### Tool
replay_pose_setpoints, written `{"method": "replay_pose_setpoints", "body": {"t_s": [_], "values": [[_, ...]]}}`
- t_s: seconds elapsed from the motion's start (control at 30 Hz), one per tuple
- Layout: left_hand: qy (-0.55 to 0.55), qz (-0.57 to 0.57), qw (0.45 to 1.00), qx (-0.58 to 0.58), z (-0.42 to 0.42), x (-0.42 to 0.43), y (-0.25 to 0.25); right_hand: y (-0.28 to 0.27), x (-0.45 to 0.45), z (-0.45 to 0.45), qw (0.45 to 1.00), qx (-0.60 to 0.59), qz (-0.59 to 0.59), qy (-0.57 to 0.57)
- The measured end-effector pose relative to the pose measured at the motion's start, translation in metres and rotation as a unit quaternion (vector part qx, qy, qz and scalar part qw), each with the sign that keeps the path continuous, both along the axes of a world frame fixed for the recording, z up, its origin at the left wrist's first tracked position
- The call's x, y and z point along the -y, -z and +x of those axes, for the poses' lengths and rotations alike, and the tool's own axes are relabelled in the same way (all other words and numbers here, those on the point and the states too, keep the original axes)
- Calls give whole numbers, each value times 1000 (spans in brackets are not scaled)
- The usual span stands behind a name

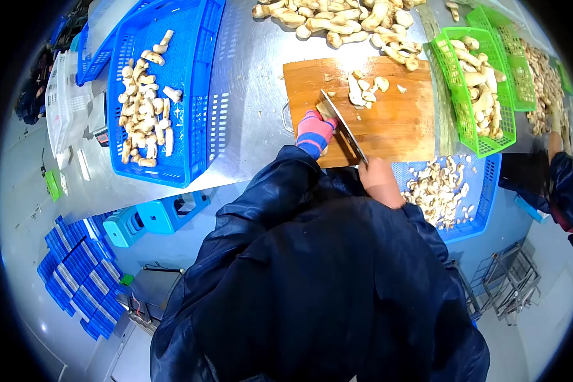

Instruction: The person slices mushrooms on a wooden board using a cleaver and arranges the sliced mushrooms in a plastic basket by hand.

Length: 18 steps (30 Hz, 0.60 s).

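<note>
A dark jacket (318, 274) lies nearest, below the cutting board (395, 130). At the board's left part, the gloved left hand (315, 134) curls round a mushroom (323, 111); the closed right hand (379, 178) grips a knife (342, 125), slanting lengthwise, tip far-left.

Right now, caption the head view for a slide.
Striped-gloved left hand holds a mushroom beside the knife in the right hand, over a wooden board.

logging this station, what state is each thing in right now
left hand, gloved, holding a mushroom
right hand, bare, gripping the knife
knife, held, blade uncovered
cutting board, mushroom pieces on it
large blue crate, partly filled
lower blue crate, holding small pieces
near green basket, open, filled
</note>
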<state>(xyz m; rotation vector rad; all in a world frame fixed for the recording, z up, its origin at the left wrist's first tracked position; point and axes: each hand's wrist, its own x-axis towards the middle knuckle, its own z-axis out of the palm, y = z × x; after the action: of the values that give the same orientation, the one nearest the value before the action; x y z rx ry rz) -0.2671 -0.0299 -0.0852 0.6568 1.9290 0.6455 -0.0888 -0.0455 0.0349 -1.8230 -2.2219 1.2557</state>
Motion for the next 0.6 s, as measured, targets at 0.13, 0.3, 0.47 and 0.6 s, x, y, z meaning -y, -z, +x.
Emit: {"method": "replay_pose_setpoints", "body": {"t_s": [0.13,0.3,0.47,0.6], "values": [[-29,11,998,62,-1,1,-34,23,-23,-21,999,-12,37,6],[109,-1,988,-107,-3,-5,-46,17,-33,-2,995,6,77,63],[113,-39,983,-141,-51,-6,-88,32,-31,10,996,6,79,35],[-32,34,940,-338,-166,32,-136,42,-25,21,995,27,69,62]]}}
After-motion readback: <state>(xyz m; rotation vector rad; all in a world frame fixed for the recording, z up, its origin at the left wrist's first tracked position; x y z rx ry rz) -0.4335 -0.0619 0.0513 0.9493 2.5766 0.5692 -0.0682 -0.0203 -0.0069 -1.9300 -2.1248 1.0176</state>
